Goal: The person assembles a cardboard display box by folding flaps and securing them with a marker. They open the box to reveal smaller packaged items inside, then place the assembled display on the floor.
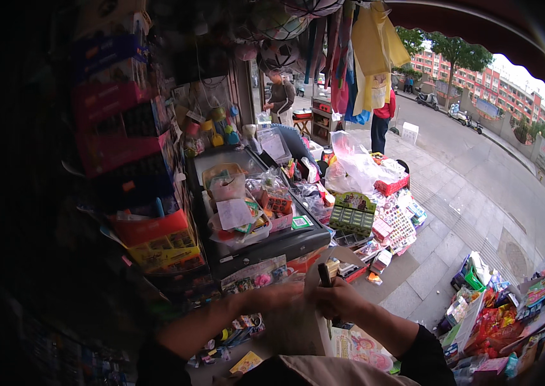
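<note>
My right hand [338, 297] is closed around a dark, stick-like handle [324, 275] that points upward; whether it belongs to a marker or a cutter I cannot tell. A pale, curled strip [312, 275], paper or tape, arches up beside that hand. My left hand [291, 291] is blurred and reaches in from the left to the strip's edge, its fingers partly hidden. Below both hands stands a pale box-like object [296, 330], close against my body. A printed sheet or package with cartoon figures [361, 348] lies to its right.
Ahead is a dark chest freezer [282, 248] carrying baskets and small goods. A green display box [352, 214] stands right of it. Stacked cartons [156, 241] line the left. More packaged goods [489, 323] are at right. Two people stand beyond, near the paved walkway [438, 255].
</note>
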`<state>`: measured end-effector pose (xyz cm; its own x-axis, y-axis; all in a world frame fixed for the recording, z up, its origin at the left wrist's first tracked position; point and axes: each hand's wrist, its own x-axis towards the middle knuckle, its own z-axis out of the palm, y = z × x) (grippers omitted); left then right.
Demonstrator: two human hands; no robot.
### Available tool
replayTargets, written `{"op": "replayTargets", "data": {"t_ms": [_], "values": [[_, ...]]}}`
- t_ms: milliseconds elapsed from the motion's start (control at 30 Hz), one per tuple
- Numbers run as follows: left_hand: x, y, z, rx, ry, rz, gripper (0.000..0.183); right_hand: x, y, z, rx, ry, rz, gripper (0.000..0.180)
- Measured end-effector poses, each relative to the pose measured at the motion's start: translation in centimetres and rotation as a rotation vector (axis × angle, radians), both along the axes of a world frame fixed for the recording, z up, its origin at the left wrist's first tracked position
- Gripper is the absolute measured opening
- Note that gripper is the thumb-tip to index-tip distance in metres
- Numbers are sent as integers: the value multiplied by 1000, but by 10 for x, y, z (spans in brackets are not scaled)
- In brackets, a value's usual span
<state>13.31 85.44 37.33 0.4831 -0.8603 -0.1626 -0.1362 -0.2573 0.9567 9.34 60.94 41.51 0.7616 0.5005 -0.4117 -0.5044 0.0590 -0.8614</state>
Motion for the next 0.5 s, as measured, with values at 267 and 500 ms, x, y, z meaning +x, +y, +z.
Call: {"op": "replayTargets", "data": {"t_ms": [267,500], "values": [[-4,2,16,-104,161,66,78,-4,-1,33,-406,-469,123,31],[38,-7,-7,-146,213,-35,69,-14,1,38,-423,-469,-2,20]]}}
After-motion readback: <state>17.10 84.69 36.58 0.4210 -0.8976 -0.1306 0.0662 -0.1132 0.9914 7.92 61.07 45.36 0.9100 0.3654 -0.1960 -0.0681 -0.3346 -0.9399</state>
